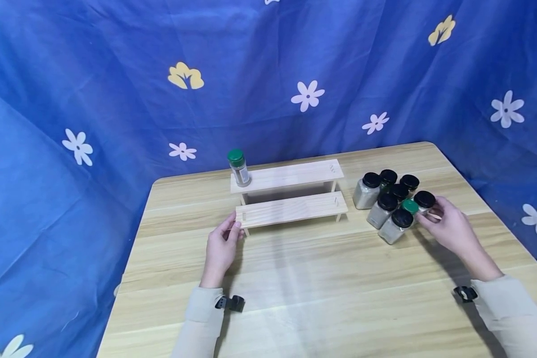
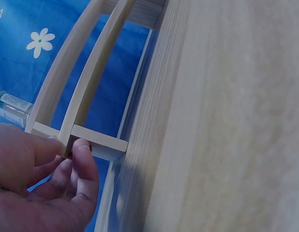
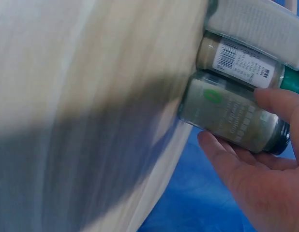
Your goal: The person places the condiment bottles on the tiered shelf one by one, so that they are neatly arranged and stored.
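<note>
A two-tier wooden rack (image 1: 291, 209) stands toward the back of the table. My left hand (image 1: 221, 248) pinches the left end of its lower shelf between thumb and fingers, seen closely in the left wrist view. A green-capped shaker jar (image 1: 239, 169) stands on the left end of the upper shelf. At the right, my right hand (image 1: 452, 226) holds a black-capped spice jar (image 3: 231, 113), thumb on one side and fingers on the other. Right beside it in the right wrist view is a green-capped jar (image 3: 244, 60) with a barcode label.
Several other black-capped jars (image 1: 368, 191) stand close together to the right of the rack. The wooden table (image 1: 295, 288) extends in front of them. Behind it hangs a blue flowered cloth (image 1: 250, 99), which also runs down both sides.
</note>
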